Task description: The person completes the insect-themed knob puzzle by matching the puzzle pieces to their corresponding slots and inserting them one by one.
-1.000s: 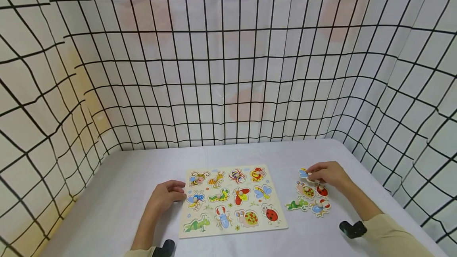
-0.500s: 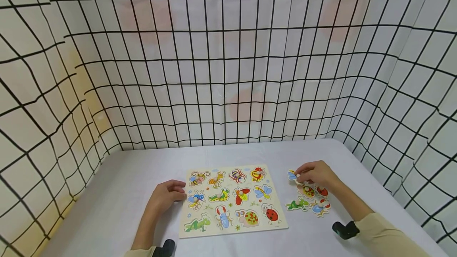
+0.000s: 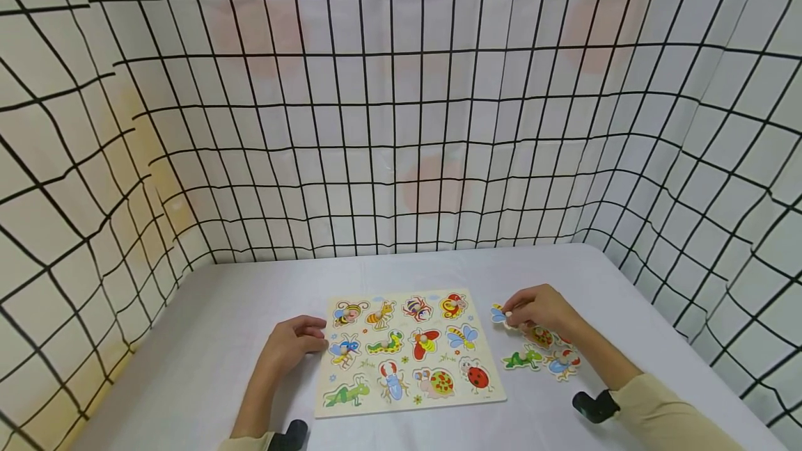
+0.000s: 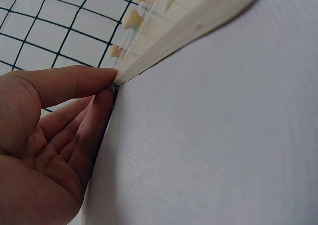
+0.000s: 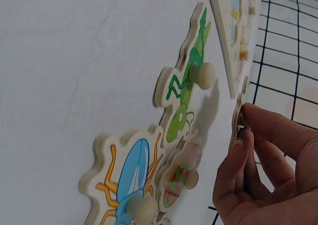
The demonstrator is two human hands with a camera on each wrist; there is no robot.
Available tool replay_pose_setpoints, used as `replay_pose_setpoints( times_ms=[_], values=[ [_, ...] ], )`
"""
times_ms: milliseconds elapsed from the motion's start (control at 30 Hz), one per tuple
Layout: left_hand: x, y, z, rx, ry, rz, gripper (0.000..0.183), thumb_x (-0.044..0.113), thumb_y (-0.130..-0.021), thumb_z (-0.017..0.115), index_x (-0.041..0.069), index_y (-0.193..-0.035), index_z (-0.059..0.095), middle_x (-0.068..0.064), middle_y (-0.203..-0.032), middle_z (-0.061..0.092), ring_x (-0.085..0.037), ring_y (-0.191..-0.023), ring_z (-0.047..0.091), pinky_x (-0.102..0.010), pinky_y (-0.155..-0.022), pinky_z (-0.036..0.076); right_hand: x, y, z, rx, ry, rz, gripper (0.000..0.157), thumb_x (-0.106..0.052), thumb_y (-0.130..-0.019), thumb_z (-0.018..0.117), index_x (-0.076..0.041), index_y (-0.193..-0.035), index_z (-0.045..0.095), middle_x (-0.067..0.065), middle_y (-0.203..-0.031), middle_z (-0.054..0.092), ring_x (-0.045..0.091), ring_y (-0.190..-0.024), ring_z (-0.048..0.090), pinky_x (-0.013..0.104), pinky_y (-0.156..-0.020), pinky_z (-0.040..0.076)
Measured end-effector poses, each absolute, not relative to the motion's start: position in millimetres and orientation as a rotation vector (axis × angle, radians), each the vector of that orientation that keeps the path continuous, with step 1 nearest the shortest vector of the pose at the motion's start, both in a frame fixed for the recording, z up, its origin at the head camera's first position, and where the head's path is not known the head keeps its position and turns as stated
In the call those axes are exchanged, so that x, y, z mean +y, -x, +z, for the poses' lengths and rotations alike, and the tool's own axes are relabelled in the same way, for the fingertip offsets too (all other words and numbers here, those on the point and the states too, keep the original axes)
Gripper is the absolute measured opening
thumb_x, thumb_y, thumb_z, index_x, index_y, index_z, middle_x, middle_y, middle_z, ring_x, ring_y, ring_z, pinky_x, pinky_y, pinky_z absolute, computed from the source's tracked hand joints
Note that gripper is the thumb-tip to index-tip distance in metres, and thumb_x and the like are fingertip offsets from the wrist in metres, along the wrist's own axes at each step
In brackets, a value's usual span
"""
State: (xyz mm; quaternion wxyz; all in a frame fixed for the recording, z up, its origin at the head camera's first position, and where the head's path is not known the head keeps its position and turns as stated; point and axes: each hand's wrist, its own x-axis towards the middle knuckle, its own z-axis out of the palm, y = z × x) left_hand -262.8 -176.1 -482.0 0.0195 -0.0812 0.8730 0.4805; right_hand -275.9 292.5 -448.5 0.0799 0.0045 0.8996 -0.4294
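My right hand (image 3: 540, 306) pinches the knob of a dragonfly puzzle piece (image 3: 498, 313) with blue wings, just right of the puzzle board (image 3: 401, 395). In the right wrist view this piece (image 5: 239, 106) is seen edge-on between thumb and fingertips. My left hand (image 3: 287, 345) is at the board's left edge. Its thumb and index finger pinch that edge (image 4: 131, 73) in the left wrist view. The board carries rows of insect pictures, several with knobbed pieces seated in them. Its dragonfly picture (image 3: 461, 337) is a flat print near the right side.
Loose knobbed pieces lie right of the board: a green grasshopper (image 3: 523, 358), a blue beetle (image 3: 562, 363) and a snail (image 3: 541, 337). A ladybug piece is mostly hidden behind the right hand. White cloth (image 3: 250, 291) covers the table, and a black-gridded white wall (image 3: 407, 124) stands behind it.
My right hand has moved left with the dragonfly piece, from above the loose pieces to near the board's right edge. The left hand and the board have stayed put.
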Motion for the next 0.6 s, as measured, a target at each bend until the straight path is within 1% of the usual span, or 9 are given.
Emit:
replay_pose_setpoints(
  times_ms=[133, 233, 267, 367, 467, 500, 600],
  values=[
    [-175.7, 263.7, -482.0, 2.704, 0.258, 1.493, 0.034, 0.008, -0.082, 0.079, 0.006, -0.115, 0.072, -0.005, -0.088, 0.068, -0.020, -0.080, 0.059, -0.028, -0.070, 0.047, 286.8, 275.4, -448.8, 2.697, 0.007, -1.265, 0.022, -0.012, -0.081, 0.081, -0.003, -0.100, 0.075, 0.006, -0.086, 0.073, 0.018, -0.060, 0.057, 0.031, -0.057, 0.048],
    [-175.6, 264.6, -483.0, 2.706, 0.262, 1.489, 0.034, 0.009, -0.082, 0.079, 0.006, -0.115, 0.072, -0.005, -0.088, 0.068, -0.020, -0.081, 0.059, -0.029, -0.071, 0.048, 281.9, 275.2, -449.2, 2.700, -0.013, -1.233, 0.021, -0.013, -0.080, 0.082, -0.006, -0.099, 0.076, 0.004, -0.084, 0.071, 0.017, -0.056, 0.053, 0.029, -0.052, 0.044],
    [-175.6, 264.6, -483.1, 2.706, 0.261, 1.488, 0.034, 0.009, -0.082, 0.079, 0.006, -0.116, 0.072, -0.004, -0.088, 0.068, -0.020, -0.081, 0.059, -0.029, -0.072, 0.048, 280.1, 274.9, -449.3, 2.702, -0.014, -1.223, 0.021, -0.013, -0.079, 0.082, -0.007, -0.098, 0.076, 0.003, -0.084, 0.071, 0.017, -0.057, 0.053, 0.028, -0.052, 0.043],
    [-175.9, 264.6, -483.6, 2.710, 0.258, 1.483, 0.035, 0.010, -0.082, 0.079, 0.006, -0.116, 0.072, -0.004, -0.089, 0.068, -0.020, -0.081, 0.059, -0.030, -0.073, 0.048, 274.4, 273.9, -450.5, 2.712, -0.011, -1.193, 0.019, -0.013, -0.079, 0.083, -0.009, -0.097, 0.077, 0.002, -0.088, 0.072, 0.017, -0.065, 0.054, 0.027, -0.055, 0.044],
    [-175.8, 264.5, -483.5, 2.706, 0.262, 1.486, 0.034, 0.010, -0.082, 0.080, 0.006, -0.115, 0.072, -0.005, -0.089, 0.068, -0.020, -0.082, 0.059, -0.030, -0.072, 0.048, 268.8, 272.3, -451.9, 2.728, 0.020, -1.183, 0.019, -0.011, -0.078, 0.083, -0.008, -0.096, 0.077, 0.002, -0.091, 0.073, 0.018, -0.074, 0.057, 0.029, -0.063, 0.049],
    [-175.7, 264.7, -483.4, 2.706, 0.260, 1.487, 0.035, 0.009, -0.082, 0.080, 0.006, -0.115, 0.072, -0.005, -0.089, 0.068, -0.020, -0.082, 0.059, -0.029, -0.072, 0.048, 267.1, 271.9, -452.3, 2.730, 0.031, -1.184, 0.019, -0.011, -0.078, 0.083, -0.008, -0.096, 0.077, 0.002, -0.092, 0.073, 0.018, -0.076, 0.057, 0.030, -0.066, 0.050],
    [-175.8, 264.4, -482.3, 2.704, 0.266, 1.491, 0.034, 0.009, -0.082, 0.080, 0.006, -0.115, 0.072, -0.005, -0.089, 0.068, -0.020, -0.081, 0.060, -0.028, -0.071, 0.048, 261.8, 271.0, -452.6, 2.724, 0.066, -1.197, 0.019, -0.010, -0.078, 0.083, -0.007, -0.095, 0.077, 0.003, -0.092, 0.074, 0.018, -0.077, 0.059, 0.032, -0.068, 0.051]
  ],
)
